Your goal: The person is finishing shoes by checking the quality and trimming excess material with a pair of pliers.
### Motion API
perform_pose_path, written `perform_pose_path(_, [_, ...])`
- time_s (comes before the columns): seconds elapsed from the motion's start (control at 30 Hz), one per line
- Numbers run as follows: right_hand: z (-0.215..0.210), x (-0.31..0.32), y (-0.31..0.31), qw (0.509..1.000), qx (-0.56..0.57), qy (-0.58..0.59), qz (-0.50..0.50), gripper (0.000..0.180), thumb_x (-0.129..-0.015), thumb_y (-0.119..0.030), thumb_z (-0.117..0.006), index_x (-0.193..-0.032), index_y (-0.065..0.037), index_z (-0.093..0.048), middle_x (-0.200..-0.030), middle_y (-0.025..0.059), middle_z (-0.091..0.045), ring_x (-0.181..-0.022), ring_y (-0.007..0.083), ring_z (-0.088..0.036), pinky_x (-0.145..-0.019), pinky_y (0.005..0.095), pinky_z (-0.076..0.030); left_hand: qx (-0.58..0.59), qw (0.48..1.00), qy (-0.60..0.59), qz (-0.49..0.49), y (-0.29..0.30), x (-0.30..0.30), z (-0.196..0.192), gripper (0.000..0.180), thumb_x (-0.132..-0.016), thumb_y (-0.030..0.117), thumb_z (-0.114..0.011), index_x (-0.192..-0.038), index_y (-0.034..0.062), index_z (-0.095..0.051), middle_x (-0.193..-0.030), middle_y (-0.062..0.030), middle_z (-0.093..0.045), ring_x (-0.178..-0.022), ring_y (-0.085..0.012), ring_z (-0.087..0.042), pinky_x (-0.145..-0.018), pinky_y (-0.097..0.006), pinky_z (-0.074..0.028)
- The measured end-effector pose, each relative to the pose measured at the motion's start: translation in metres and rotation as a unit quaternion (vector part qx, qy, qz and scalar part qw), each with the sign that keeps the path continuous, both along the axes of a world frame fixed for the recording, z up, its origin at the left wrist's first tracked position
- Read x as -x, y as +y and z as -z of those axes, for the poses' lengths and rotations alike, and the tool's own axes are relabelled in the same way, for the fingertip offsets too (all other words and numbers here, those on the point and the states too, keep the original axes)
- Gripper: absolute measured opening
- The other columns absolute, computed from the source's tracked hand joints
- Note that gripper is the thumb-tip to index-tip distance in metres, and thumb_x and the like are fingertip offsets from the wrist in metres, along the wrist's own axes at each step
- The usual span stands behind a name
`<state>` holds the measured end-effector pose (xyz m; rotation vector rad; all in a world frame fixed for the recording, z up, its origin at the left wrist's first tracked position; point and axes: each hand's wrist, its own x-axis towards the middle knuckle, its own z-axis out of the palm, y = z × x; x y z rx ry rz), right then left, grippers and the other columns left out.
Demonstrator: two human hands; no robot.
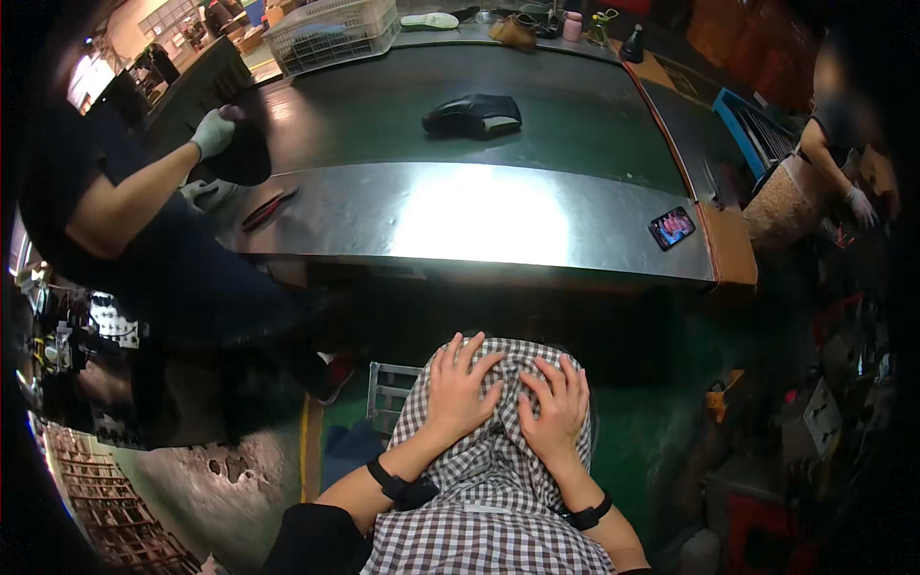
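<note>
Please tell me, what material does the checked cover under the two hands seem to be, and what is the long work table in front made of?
The checked cover looks like thin woven cloth, matt: it creases and drapes under the left hand and the right hand. The work table has a front strip that seems to be bare sheet metal, since it gives a bright glare. Its dark green top behind may be rubber or a belt; I cannot tell.

Premises: factory workshop. Evidence: long conveyor belt [537,125] edged by a steel worktop [479,216], black shoe upper [472,115] on it, wire basket [331,34], gloved co-worker [213,132].
</note>
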<state>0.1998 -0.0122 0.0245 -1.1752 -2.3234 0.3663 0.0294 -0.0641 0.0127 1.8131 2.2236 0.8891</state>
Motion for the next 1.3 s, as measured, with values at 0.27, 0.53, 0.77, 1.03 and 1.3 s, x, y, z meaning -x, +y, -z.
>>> perform_pose_path(0.27, [0.005,0.004,0.005,1.0,0.025,0.004,-0.006,0.025,-0.081,-0.019,-0.071,-0.105,-0.017,-0.073,-0.132,0.0035,-0.06,-0.136,0.0325,-0.044,-0.116,0.0579,-0.026,-0.06,0.996,-0.056,-0.046,0.106,0.128,0.015,0.054,-0.083,0.017,-0.075,-0.131,0.0009,-0.053,-0.13,-0.0226,-0.055,-0.123,-0.0403,-0.053,-0.107,-0.045,-0.042])
perform_pose_path(0.53, [0.001,0.004,0.012,0.996,0.093,-0.001,0.005,0.02,-0.079,-0.018,-0.072,-0.099,-0.019,-0.075,-0.125,0.0018,-0.064,-0.133,0.0319,-0.047,-0.116,0.0571,-0.027,-0.038,0.989,0.093,-0.109,0.321,0.293,0.016,0.085,-0.073,0.016,-0.082,-0.146,0.0077,-0.038,-0.152,-0.0225,-0.033,-0.14,-0.0418,-0.035,-0.114,-0.049,-0.036])
perform_pose_path(0.77, [0.0,0.014,0.034,0.998,0.058,0.016,-0.023,0.022,-0.081,-0.022,-0.07,-0.103,-0.018,-0.071,-0.119,0.0072,-0.066,-0.113,0.0349,-0.058,-0.103,0.0567,-0.041,-0.009,0.99,0.07,-0.119,0.436,0.359,0.038,0.096,-0.07,0.018,-0.084,-0.151,0.0072,-0.033,-0.149,-0.022,-0.041,-0.143,-0.0391,-0.035,-0.116,-0.045,-0.036])
perform_pose_path(1.03, [-0.014,0.022,0.048,0.999,0.03,0.026,-0.003,0.02,-0.077,-0.014,-0.07,-0.096,-0.015,-0.072,-0.107,0.0048,-0.068,-0.104,0.032,-0.062,-0.098,0.053,-0.044,-0.072,0.991,-0.032,-0.11,0.439,0.294,0.038,0.059,-0.065,0.029,-0.084,-0.11,-0.0036,-0.064,-0.111,-0.0206,-0.057,-0.109,-0.0373,-0.06,-0.094,-0.044,-0.051])
perform_pose_path(1.3, [0.006,-0.007,0.036,0.887,0.287,0.359,0.047,0.038,-0.091,-0.022,-0.066,-0.126,-0.009,-0.063,-0.135,0.0144,-0.059,-0.135,0.0318,-0.047,-0.115,0.0507,-0.033,-0.113,0.944,-0.304,-0.06,0.269,0.231,-0.012,0.047,-0.07,0.023,-0.083,-0.096,-0.0085,-0.059,-0.092,-0.015,-0.066,-0.076,-0.0196,-0.064,-0.062,-0.032,-0.05])
